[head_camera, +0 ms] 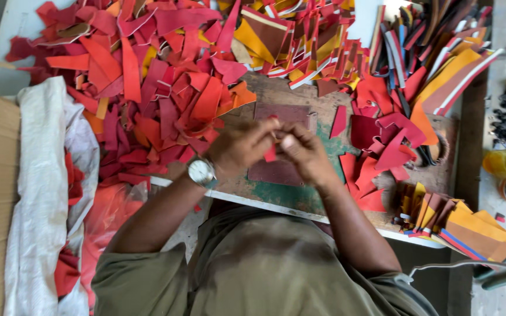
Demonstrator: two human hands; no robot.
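Head view, hands: the left hand [238, 146] and the right hand [306, 153] meet over the middle of the workbench [291, 196], fingertips pressed together on a small red scrap [271, 153].
Grip: both hands pinch the scrap from opposite sides; only a sliver of red shows between the fingers, so the exact hold on its edges cannot be told.
Where the scrap is: held in the air just above a dark red flat mat [281, 169] that lies near the front edge of the workbench.
Doing it well (a judgement): a piece this small wants fingertip pressure close to its edges, with both wrists kept low over the mat so that a slipped piece lands on the flat surface and not in the heaps.
Wrist: a round, pale-faced wristwatch [200, 171] sits on the left wrist.
Scrap heap, back left corner: a loose pile of red and orange offcuts [147, 88], thin, flat, matte and irregular in outline, like leather.
Back edge, middle to right: layered strips [300, 41] in yellow, brown and white, stiffer and straight-cut.
Right front corner: a fanned stack of yellow and brown pieces [469, 231].
Left of the bench: a white woven sack [36, 193] holding more red offcuts.
Bench surface: worn wood with patches of green paint.
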